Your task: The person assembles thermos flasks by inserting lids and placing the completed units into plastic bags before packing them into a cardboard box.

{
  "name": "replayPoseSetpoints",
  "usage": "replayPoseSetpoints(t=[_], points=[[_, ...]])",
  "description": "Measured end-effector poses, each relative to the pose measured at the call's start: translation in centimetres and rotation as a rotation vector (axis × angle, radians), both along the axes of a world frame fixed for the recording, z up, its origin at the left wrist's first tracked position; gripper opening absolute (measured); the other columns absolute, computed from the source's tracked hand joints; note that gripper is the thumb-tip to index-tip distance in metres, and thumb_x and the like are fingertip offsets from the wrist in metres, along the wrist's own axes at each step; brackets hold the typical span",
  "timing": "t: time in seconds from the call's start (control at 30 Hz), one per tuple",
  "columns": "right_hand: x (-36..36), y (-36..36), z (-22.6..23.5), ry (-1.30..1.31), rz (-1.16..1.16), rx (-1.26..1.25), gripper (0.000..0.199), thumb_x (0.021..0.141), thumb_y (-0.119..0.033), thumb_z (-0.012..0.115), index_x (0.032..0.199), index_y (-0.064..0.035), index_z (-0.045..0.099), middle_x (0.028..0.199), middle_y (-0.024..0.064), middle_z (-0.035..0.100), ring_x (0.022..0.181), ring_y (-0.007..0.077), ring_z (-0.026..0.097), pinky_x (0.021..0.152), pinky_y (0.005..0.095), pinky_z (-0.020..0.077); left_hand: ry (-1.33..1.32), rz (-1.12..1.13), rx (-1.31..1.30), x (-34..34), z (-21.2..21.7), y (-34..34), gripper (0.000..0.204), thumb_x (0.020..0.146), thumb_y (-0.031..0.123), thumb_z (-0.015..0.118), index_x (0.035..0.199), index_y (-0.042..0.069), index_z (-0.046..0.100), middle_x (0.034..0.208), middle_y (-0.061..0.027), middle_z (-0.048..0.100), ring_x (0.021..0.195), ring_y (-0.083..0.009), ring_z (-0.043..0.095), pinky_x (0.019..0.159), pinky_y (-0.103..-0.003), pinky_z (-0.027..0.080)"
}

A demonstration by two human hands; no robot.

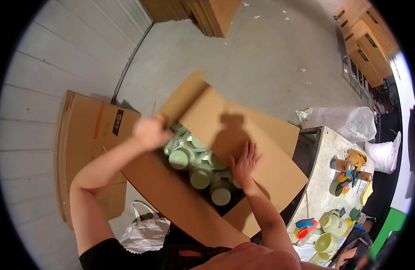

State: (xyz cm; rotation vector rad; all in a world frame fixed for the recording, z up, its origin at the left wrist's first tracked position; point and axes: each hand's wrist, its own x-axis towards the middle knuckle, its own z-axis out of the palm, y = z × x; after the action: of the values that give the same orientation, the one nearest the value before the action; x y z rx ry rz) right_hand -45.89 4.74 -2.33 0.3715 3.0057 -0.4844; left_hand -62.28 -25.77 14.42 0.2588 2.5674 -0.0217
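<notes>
An opened cardboard box (261, 148) stands in front of me with its flaps spread. Inside are several pale green lidded bottles or jars (200, 177), some wrapped in clear plastic. My right hand (246, 163) lies flat on the far flap, its fingers spread. At the box's left corner is my left hand (151, 133), smeared by motion, beside a blurred raised flap (185, 99). Whether its fingers grip that flap is not clear. The near flap (185, 202) slopes toward my body. The far flap and my right hand cover part of the contents.
Flattened cartons (97, 153) lean at the left by the white wall. A worktable (313, 189) at right carries tape dispensers (305, 228), green cups (326, 243) and small bottles. A white woven bag (144, 229) lies below left. Stacked boxes (367, 49) stand far right.
</notes>
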Motion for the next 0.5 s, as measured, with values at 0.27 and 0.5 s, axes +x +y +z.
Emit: replayPoseSetpoints(t=[0.27,0.5], points=[[-13.0,-8.7,-2.2,0.097,0.58,-0.083,0.08,0.089,-0.056,0.06,0.155,-0.0208,0.032,0.162,0.0048,0.027,0.152,0.0273,0.015,0.12,0.0581,0.0142,-0.038,-0.307,0.452,8.9,-0.8,-3.1,0.075,0.079,0.051,0.072,0.137,0.007,0.052,0.13,-0.0125,0.059,0.127,-0.0315,0.052,0.112,-0.05,0.036],[-10.2,-6.6,0.7,0.119,0.805,-0.096,0.072,0.09,-0.051,0.061,0.15,-0.0158,0.041,0.16,0.0078,0.031,0.151,0.0281,0.019,0.12,0.0581,0.0138,0.415,-0.422,0.402,19.6,-2.4,2.2,0.073,0.077,0.071,0.062,0.124,0.014,0.064,0.135,-0.0058,0.059,0.128,-0.0292,0.053,0.114,-0.063,0.021]])
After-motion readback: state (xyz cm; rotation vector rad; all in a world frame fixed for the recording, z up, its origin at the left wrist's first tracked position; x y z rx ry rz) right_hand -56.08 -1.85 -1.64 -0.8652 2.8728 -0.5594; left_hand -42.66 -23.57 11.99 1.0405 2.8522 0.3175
